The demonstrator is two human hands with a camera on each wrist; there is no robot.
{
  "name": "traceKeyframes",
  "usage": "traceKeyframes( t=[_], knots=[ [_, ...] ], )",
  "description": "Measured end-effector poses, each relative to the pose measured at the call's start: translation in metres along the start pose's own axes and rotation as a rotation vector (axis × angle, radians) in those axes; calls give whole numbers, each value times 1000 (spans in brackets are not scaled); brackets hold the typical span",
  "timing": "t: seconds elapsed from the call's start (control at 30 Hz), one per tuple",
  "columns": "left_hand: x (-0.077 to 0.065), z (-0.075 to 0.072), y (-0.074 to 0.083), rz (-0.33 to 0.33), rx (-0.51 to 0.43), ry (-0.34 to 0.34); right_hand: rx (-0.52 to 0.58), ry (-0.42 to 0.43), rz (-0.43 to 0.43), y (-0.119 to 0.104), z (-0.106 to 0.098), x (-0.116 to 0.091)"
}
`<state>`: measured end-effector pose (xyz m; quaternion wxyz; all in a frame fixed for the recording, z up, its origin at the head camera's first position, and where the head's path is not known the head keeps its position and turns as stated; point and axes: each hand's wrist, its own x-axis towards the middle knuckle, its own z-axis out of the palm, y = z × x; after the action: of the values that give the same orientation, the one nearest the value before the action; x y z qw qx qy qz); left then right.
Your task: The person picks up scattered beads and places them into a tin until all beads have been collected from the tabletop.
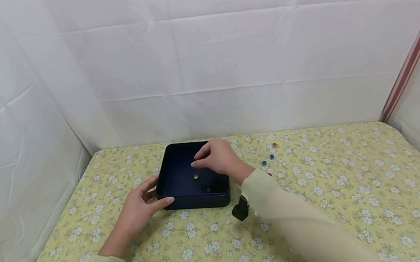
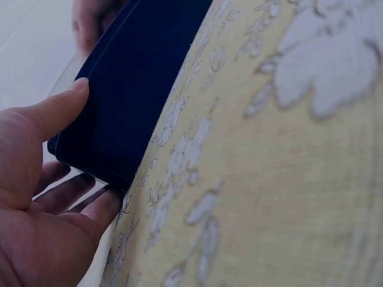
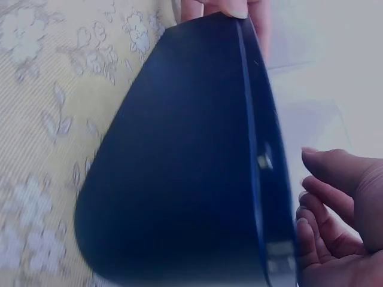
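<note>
A dark navy square box (image 1: 194,201) without a lid stands on the table. My left hand (image 1: 142,202) grips its near left corner, with the thumb on the front wall and the fingers along the left side. In the left wrist view the fingertips (image 2: 108,206) reach the box's lower edge. Inside the box lie a yellow-green marble (image 1: 196,177) and a darker greenish one (image 1: 209,190) near the front wall. Above the box's right part hovers my right hand (image 1: 218,157). Its thumb and bent fingers stand slightly apart, and nothing shows between them in the right wrist view.
To the right of the box lie small marble-like pieces: two blue ones (image 1: 271,157), a red one (image 1: 274,144) farther back, and an orange-red one (image 1: 269,174) close to the right sleeve. A yellow floral cloth (image 1: 223,258) covers the table. White sheets (image 1: 222,54) enclose it.
</note>
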<state>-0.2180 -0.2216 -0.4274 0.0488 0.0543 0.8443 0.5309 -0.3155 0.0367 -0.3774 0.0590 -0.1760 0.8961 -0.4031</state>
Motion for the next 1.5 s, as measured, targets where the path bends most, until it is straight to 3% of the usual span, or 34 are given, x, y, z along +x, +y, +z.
traceKeyframes(
  t=[0.6, 0.97, 1.2, 1.5],
  knots=[
    [-2, -3, 0, -4, 12, 15, 152, 161, -57, 39, -23, -33],
    [-1, -2, 3, 15, -5, 0, 229, 288, -61, 76, -39, -60],
    [-1, -2, 0, -2, -5, -10, 229, 300, -28, 94, -48, -76],
    [-1, -2, -2, -2, 12, -4, 290, 240, 58, 111, -61, -90]
  ],
)
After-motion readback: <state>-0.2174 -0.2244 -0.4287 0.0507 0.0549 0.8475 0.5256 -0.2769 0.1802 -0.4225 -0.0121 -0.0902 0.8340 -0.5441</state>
